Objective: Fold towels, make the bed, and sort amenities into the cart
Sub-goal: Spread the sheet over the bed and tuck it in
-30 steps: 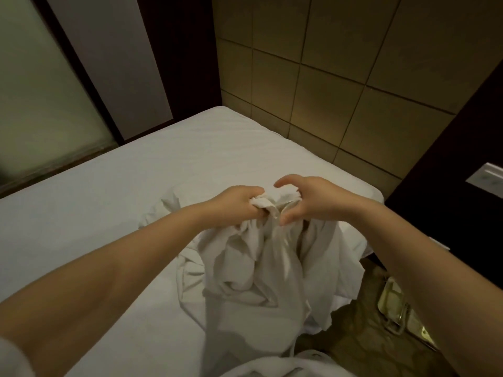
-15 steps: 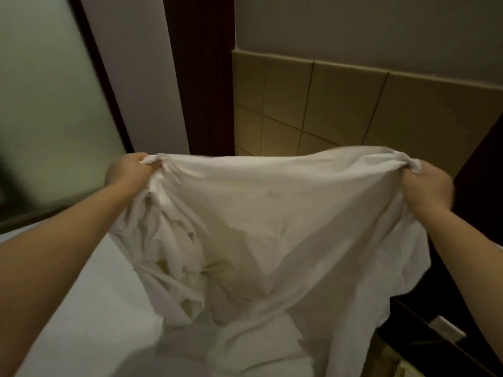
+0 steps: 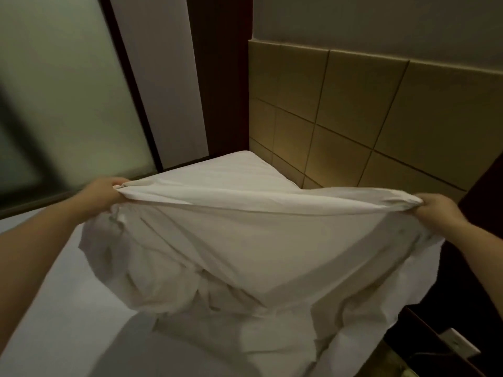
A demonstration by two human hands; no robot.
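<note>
change: a second ago your hands met on a wad, now they're wide apart | white sheet [image 3: 258,240] stretched in the air over the bed [image 3: 231,170] | left hand [image 3: 102,195] and right hand [image 3: 438,210]: fingers clamped on its top corners | likely ready to spread | text/labels: none legible

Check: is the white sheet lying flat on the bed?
No, the left hand and right hand grip the white sheet by its top edge, lifted above the bed.
</note>
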